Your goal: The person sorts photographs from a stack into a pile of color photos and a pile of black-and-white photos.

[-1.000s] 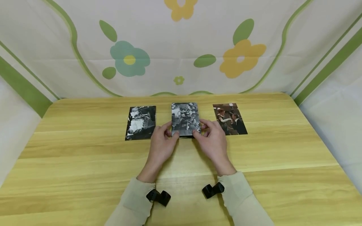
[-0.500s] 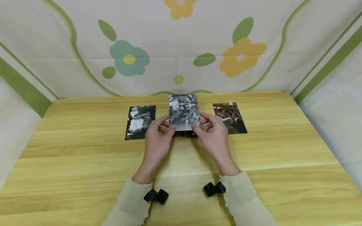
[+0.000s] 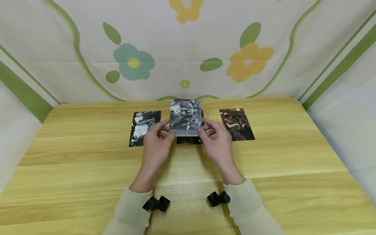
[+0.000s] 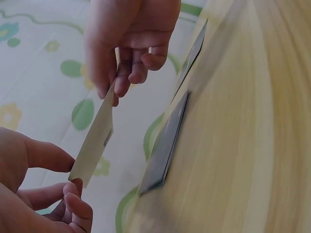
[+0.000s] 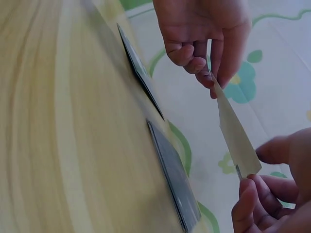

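A black-and-white photo card (image 3: 186, 116) is held up over the middle of the table. My left hand (image 3: 154, 147) pinches its left lower edge between thumb and fingers, and my right hand (image 3: 218, 147) pinches the right lower edge. Both wrist views show the pale back of the photo card (image 4: 92, 138) raised well off the tabletop. Beneath it lies a small stack of dark photo cards (image 3: 189, 140), mostly hidden from above; the right wrist view shows the stack's side (image 5: 175, 179).
Left of the stack lies another black-and-white photo card (image 3: 144, 127), partly covered by my left hand. A colour photo card (image 3: 238, 124) of two people lies to the right. The wooden table (image 3: 88, 182) ends at a flower-printed cloth (image 3: 164, 39).
Both hands have lifted the black-and-white photo card off the stack, then carried it slightly left. Dark cards now show underneath. The two side photo cards stay where they were.
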{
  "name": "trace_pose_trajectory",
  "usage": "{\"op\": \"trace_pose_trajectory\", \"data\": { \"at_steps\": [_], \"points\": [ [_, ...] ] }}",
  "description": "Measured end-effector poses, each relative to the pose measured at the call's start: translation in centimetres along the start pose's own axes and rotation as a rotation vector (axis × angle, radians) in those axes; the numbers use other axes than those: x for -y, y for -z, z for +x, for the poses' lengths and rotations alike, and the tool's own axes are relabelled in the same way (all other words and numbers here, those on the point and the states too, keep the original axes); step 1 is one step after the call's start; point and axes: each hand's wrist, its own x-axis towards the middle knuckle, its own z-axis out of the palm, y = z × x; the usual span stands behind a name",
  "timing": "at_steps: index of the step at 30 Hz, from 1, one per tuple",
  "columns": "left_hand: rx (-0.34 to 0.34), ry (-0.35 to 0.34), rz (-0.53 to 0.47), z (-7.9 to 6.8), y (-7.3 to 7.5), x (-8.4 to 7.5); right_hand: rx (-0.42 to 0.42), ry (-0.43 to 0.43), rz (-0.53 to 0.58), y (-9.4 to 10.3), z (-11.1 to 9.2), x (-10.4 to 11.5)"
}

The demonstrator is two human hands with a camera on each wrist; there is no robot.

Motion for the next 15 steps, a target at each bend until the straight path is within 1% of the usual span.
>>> {"op": "trace_pose_trajectory", "data": {
  "at_steps": [2, 4, 9, 11, 13, 15],
  "points": [
    [-0.035, 0.013, 0.002, 0.3, 0.6, 0.3, 0.009, 0.006, 0.027, -0.9, 0.0, 0.2],
    [-0.088, 0.029, 0.000, 0.7, 1.3, 0.5, 0.026, 0.009, 0.048, -2.1, 0.0, 0.5],
    [-0.276, 0.063, 0.002, 1.4, 3.3, 1.2, 0.073, 0.036, 0.079, -5.5, 0.1, 1.9],
    [-0.329, 0.080, 0.006, 1.7, 4.2, 1.4, 0.087, 0.047, 0.087, -6.8, 0.1, 2.5],
    [-0.360, 0.100, 0.019, 1.9, 5.0, 1.6, 0.099, 0.050, 0.096, -8.0, 0.1, 3.0],
    [-0.377, 0.122, 0.029, 2.1, 5.9, 1.9, 0.113, 0.049, 0.100, -9.0, 0.0, 3.4]
  ]
}}
